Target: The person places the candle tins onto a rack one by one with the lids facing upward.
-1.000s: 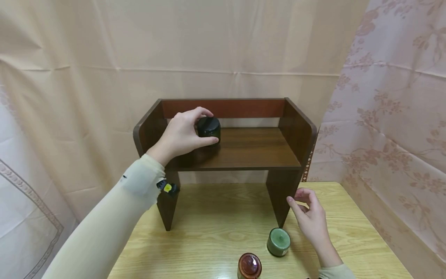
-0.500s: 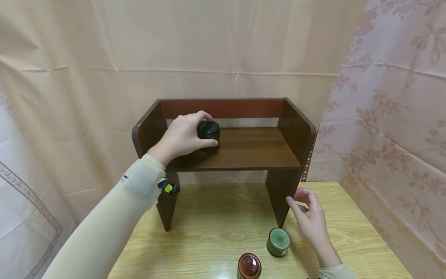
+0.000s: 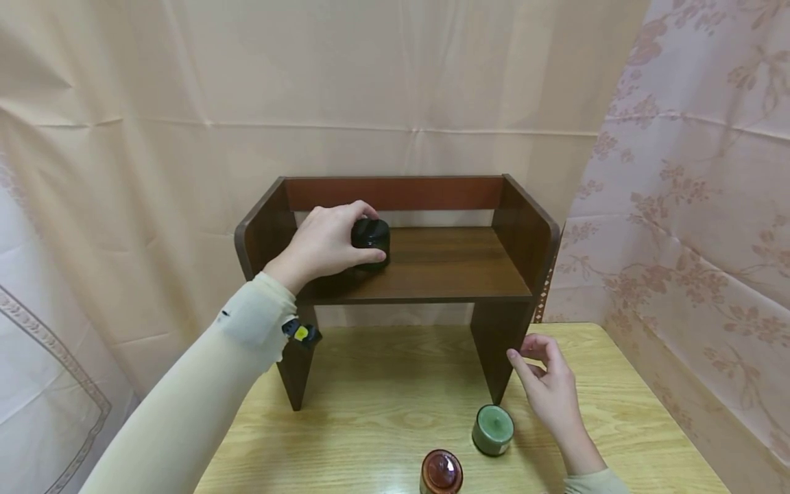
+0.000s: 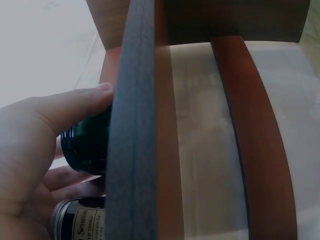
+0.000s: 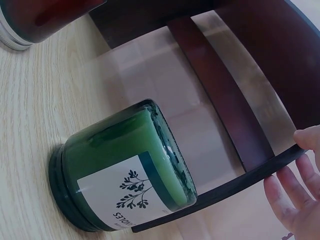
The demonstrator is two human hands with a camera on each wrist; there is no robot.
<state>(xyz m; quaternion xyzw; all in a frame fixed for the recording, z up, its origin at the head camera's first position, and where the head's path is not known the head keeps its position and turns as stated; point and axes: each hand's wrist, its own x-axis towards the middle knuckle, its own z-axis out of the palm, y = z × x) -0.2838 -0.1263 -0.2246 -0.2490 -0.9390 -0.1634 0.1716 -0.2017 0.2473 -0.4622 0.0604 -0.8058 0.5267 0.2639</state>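
My left hand (image 3: 324, 241) grips a dark green glass candle jar (image 3: 372, 235) between thumb and fingers, low over the upper board (image 3: 457, 257) of a dark brown wooden desk shelf. In the left wrist view, part of that jar hides behind the board's edge. Next to it there, a dark candle jar with a beige label (image 4: 82, 222) shows below the fingers; the hand covers it in the head view. My right hand (image 3: 551, 384) pinches the front edge of the shelf's right side panel (image 5: 250, 177), thumb on one face and fingers on the other.
A green candle in a glass (image 3: 494, 429) stands on the wooden table (image 3: 370, 425) by the foot of the right panel. Nearer the front is a reddish-brown glass jar (image 3: 441, 472). A beige curtain (image 3: 395, 82) hangs behind the shelf.
My left hand has lowered a little with the dark green jar, bringing it closer to the upper board. My right hand stays at the side panel.
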